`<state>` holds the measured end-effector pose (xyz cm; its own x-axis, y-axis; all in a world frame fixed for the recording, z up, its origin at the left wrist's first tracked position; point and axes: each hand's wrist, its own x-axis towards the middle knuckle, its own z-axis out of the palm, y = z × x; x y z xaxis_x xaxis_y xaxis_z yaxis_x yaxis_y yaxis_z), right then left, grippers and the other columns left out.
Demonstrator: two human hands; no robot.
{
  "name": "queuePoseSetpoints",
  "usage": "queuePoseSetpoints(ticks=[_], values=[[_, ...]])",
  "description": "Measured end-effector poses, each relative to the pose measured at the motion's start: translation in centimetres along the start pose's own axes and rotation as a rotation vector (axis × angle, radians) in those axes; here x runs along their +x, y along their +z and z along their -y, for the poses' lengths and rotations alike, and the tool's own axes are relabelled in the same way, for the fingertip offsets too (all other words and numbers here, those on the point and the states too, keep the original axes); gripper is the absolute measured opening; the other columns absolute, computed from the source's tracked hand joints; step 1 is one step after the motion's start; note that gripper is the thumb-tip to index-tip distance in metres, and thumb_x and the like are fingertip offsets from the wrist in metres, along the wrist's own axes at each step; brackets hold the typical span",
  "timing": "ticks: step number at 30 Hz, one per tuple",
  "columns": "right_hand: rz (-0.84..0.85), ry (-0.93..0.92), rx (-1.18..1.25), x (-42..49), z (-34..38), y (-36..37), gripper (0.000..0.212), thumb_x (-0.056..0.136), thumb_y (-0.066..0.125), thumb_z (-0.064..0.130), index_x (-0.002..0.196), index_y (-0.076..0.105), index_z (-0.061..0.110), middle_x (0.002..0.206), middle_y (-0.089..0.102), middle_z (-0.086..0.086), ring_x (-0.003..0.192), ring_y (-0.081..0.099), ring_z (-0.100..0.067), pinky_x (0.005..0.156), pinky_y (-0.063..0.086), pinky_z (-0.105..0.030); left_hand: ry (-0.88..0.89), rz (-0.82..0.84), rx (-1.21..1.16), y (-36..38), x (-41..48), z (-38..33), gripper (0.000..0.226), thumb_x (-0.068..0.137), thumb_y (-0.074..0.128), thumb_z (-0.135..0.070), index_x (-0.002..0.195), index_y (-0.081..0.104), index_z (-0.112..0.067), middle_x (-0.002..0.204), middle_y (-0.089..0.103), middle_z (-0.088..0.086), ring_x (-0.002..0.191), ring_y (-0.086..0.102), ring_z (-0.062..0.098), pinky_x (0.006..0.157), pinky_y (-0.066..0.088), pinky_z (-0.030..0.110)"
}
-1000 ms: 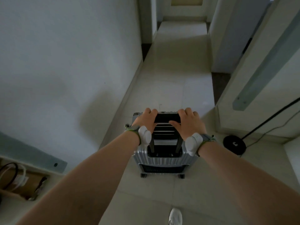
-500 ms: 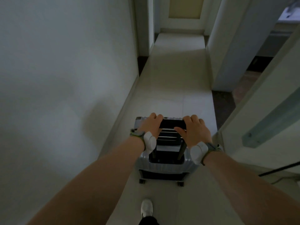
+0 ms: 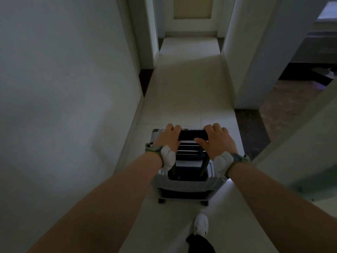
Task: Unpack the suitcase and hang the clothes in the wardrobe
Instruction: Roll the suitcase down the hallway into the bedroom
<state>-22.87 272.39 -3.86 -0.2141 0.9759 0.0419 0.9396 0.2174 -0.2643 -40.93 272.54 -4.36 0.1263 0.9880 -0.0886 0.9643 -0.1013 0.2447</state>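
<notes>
Both hands curl over the black pull-handle (image 3: 191, 135) of the suitcase (image 3: 184, 186): the left hand (image 3: 168, 140) grasps its left end, the right hand (image 3: 218, 142) grasps its right end, with the fingers wrapped over the far side of the bar and the right thumb lying along its near side. Each wrist carries a green strap with a white rounded device, the left one (image 3: 168, 158) and the right one (image 3: 221, 164) both sitting just below the palm.

From the head view, the silver ribbed suitcase stands upright on its wheels on the pale tiled floor (image 3: 184, 84) of a narrow corridor, closed, with the handle's two rods drawn out of a dark recess in its top. It sits nearer the floor's left edge, close beside the white wall (image 3: 63, 92), and two small wheels (image 3: 161, 200) show under its near side. A white shoe (image 3: 200, 225) with a dark trouser leg above it is planted on the floor just behind the case. At the corridor's far end is a door with a yellowish panel (image 3: 193, 8). Along the floor's right edge a doorway opens onto a darker patterned floor (image 3: 286, 103).
</notes>
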Motion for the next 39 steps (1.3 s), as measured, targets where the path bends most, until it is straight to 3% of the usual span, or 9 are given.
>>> queuePoseSetpoints(ticks=[5,9,16,19,23,26,32,35,39], values=[[-0.003,-0.029,0.017,9.2,-1.9,0.1,0.050,0.090,0.047,0.056,0.118,0.048,0.014,0.117,0.048,-0.008,0.103,0.046,-0.027,0.081,0.044,-0.035,-0.033,-0.017,0.033,-0.6,9.1,1.0,0.026,0.094,0.049,-0.015,0.118,0.042,-0.008,0.119,0.043,0.013,0.076,0.048,0.024,0.065,0.039,0.027],[0.020,-0.056,0.006,17.1,-3.4,0.0,0.051,0.090,0.046,0.056,0.118,0.048,0.012,0.118,0.047,-0.009,0.104,0.045,-0.029,0.080,0.043,-0.036,-0.097,-0.041,0.005,-1.5,16.6,1.9,0.023,0.092,0.053,-0.018,0.111,0.044,-0.010,0.113,0.045,0.012,0.078,0.057,0.034,0.063,0.043,0.034],[-0.016,-0.065,0.015,27.4,-5.3,-0.1,0.050,0.089,0.049,0.054,0.114,0.051,0.011,0.114,0.051,-0.009,0.101,0.048,-0.029,0.072,0.038,-0.032,-0.069,-0.046,-0.055,-2.9,27.0,3.7,0.021,0.093,0.052,-0.018,0.110,0.045,-0.007,0.109,0.045,0.013,0.075,0.051,0.029,0.062,0.035,0.033],[-0.037,-0.079,0.014,33.4,-6.1,-0.1,0.048,0.089,0.051,0.053,0.112,0.052,0.010,0.111,0.053,-0.010,0.098,0.049,-0.031,0.071,0.036,-0.032,-0.058,-0.064,-0.059,-3.1,33.0,5.0,0.022,0.092,0.051,-0.016,0.112,0.046,-0.007,0.110,0.047,0.013,0.083,0.055,0.031,0.064,0.036,0.033],[-0.059,-0.069,0.015,40.4,-7.2,0.3,0.048,0.087,0.050,0.055,0.107,0.052,0.011,0.106,0.052,-0.010,0.093,0.050,-0.031,0.072,0.046,-0.038,-0.044,-0.065,-0.048,-3.6,40.2,6.6,0.023,0.093,0.050,-0.017,0.114,0.046,-0.009,0.115,0.046,0.013,0.092,0.054,0.035,0.071,0.041,0.038],[-0.083,-0.033,0.007,46.8,-7.7,0.5,0.047,0.086,0.052,0.055,0.103,0.053,0.011,0.103,0.053,-0.011,0.090,0.048,-0.031,0.073,0.046,-0.040,-0.015,-0.064,-0.023,-5.0,46.6,8.1,0.024,0.094,0.049,-0.021,0.115,0.044,-0.010,0.115,0.046,0.014,0.086,0.050,0.031,0.068,0.035,0.035],[-0.046,-0.003,0.057,57.6,-8.6,0.2,0.046,0.088,0.054,0.049,0.109,0.053,0.008,0.109,0.050,-0.013,0.101,0.045,-0.031,0.081,0.040,-0.037,0.028,-0.026,-0.039,-7.0,57.4,10.3,0.027,0.098,0.042,-0.020,0.123,0.041,-0.009,0.120,0.044,0.015,0.083,0.047,0.026,0.067,0.030,0.030],[-0.041,-0.006,0.043,61.9,-9.1,0.2,0.048,0.089,0.052,0.052,0.113,0.052,0.010,0.111,0.051,-0.011,0.101,0.046,-0.031,0.082,0.041,-0.038,0.049,-0.017,-0.047,-7.7,61.7,11.2,0.030,0.097,0.045,-0.021,0.124,0.041,-0.008,0.121,0.043,0.016,0.094,0.053,0.032,0.069,0.033,0.031],[-0.047,0.002,0.050,69.4,-10.3,0.5,0.048,0.089,0.051,0.052,0.111,0.052,0.010,0.111,0.050,-0.011,0.099,0.046,-0.030,0.081,0.040,-0.036,0.021,-0.013,-0.025,-8.4,69.3,12.7,0.029,0.095,0.048,-0.023,0.120,0.043,-0.009,0.119,0.044,0.016,0.095,0.053,0.036,0.074,0.042,0.039]])
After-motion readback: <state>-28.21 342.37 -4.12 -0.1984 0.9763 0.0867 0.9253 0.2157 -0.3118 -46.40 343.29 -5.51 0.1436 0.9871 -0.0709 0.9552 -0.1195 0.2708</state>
